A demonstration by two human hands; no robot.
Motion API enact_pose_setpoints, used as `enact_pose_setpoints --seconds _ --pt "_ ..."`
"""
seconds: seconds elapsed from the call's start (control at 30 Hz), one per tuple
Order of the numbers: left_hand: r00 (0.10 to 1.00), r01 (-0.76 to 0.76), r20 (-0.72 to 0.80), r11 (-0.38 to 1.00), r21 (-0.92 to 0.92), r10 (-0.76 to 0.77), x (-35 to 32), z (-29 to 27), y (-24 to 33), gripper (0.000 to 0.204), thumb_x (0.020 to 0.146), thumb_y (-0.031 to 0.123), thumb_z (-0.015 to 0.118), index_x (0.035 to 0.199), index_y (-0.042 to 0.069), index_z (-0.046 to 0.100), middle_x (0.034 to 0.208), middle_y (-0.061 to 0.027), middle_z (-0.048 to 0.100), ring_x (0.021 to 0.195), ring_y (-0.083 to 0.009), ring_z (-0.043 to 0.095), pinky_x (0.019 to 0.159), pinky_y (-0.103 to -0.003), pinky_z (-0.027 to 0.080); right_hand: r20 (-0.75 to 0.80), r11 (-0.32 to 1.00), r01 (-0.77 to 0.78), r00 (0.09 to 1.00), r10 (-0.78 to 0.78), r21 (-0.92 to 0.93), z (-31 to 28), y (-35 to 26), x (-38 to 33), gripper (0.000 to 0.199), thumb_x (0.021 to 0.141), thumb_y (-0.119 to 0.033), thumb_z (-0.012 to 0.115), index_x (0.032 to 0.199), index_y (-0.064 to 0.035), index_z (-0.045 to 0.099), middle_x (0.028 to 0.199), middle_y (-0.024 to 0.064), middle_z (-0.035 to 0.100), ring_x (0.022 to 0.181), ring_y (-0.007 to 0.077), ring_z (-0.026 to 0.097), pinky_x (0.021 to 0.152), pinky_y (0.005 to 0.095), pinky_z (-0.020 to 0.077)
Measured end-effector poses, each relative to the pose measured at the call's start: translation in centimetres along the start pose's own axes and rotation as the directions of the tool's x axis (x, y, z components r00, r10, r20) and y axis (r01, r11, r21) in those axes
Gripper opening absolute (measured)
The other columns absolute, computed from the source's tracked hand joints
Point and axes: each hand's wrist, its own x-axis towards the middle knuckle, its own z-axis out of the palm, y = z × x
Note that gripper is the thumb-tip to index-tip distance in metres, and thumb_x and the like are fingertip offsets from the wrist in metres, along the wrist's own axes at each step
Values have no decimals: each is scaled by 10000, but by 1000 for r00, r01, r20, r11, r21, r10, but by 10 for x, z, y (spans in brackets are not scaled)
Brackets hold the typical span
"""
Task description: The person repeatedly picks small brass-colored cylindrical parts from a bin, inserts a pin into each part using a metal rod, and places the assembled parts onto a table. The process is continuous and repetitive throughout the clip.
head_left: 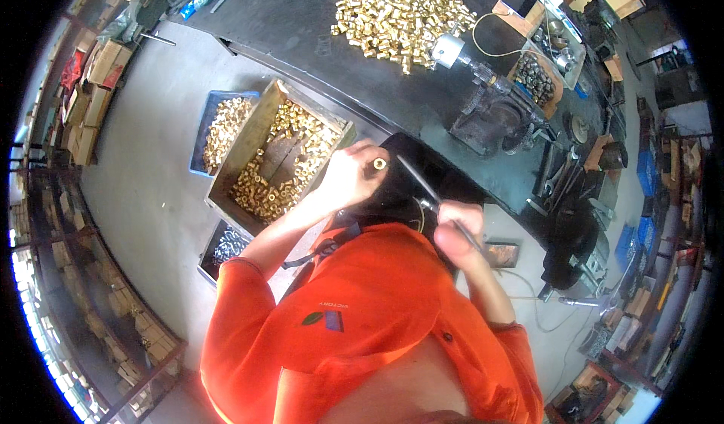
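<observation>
- A small brass fitting (379, 164) is pinched between the fingertips of the left hand (351, 175), just above the dark lap cloth (407, 175).
- A thin metal rod (441, 207) is gripped by the right hand (457, 232), whose grip is closed around it; its tip is pointed toward the fitting.
- A wooden box (260, 134) of brass fittings is seen just beside the left hand, against the table (302, 32).
- A heap of brass pieces (400, 17) is lying on the table, well apart.
</observation>
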Motion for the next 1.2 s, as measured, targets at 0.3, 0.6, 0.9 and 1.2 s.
enact_pose_setpoints --seconds 0.3,0.6,0.9,1.2 --pt "984 -141 -72 960 243 163 -5 1 -17 244 614 43 682 849 71 621 728 -92 530 621 -284 582 540 -364 465 170 997 -16 985 28 -75 19 -28 17 485 773 -388 608 564 -35 349 528 78 323 452 206 369 446 336 263" --pt "940 -315 -87 938 143 330 -3 15 -14 307 536 75 697 839 84 648 713 -63 549 549 -266 573 486 -357 456 114 980 92 991 -73 -176 42 22 47 179 664 -70 550 580 -30 397 520 130 374 429 243 418 437 344 335" --pt "956 -265 -43 915 305 292 55 6 -30 168 657 102 667 824 87 648 733 -93 593 596 -281 603 525 -371 483 -11 992 16 1000 -18 -124 -1 -12 17 332 680 -185 593 552 -33 327 513 56 292 446 160 305 441 322 234" --pt "962 -32 -263 988 150 72 240 -40 -58 401 747 175 639 1120 32 610 799 -142 683 558 -208 632 600 -339 499 -43 978 -40 999 32 -202 0 -5 8 228 601 17 528 569 -35 309 534 48 264 471 143 282 448 306 217"
